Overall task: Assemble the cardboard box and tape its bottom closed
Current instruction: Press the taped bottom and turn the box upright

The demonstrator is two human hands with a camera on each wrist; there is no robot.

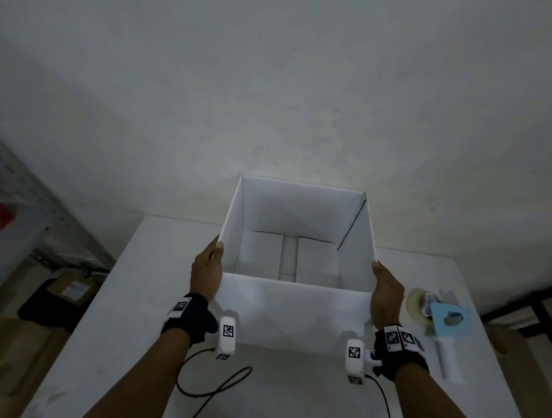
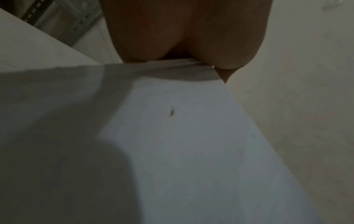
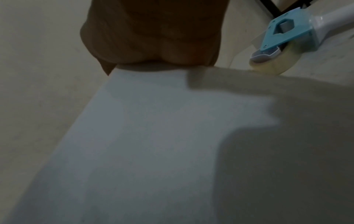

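Note:
A white cardboard box (image 1: pixel 293 315) stands erect with its open top facing me, between my two hands over the white table (image 1: pixel 133 329). Inside it, the folded bottom flaps show a strip (image 1: pixel 288 256) running down their middle seam. My left hand (image 1: pixel 207 270) lies flat against the outside of the left wall, fingers straight and thumb at the rim. Mirroring it, my right hand (image 1: pixel 386 294) presses flat on the right wall. Both wrist views show a palm (image 2: pixel 184 33) (image 3: pixel 153 34) against a white box panel (image 2: pixel 182 136) (image 3: pixel 153 136). The far fingers are hidden.
A tape dispenser (image 1: pixel 446 321) (image 3: pixel 287 40) with a blue plate, white handle and clear roll lies on the table right of the box. A black cable (image 1: pixel 218 385) loops near the front edge. A metal shelf (image 1: pixel 34 206) and a dark bag (image 1: pixel 62 295) are on the left.

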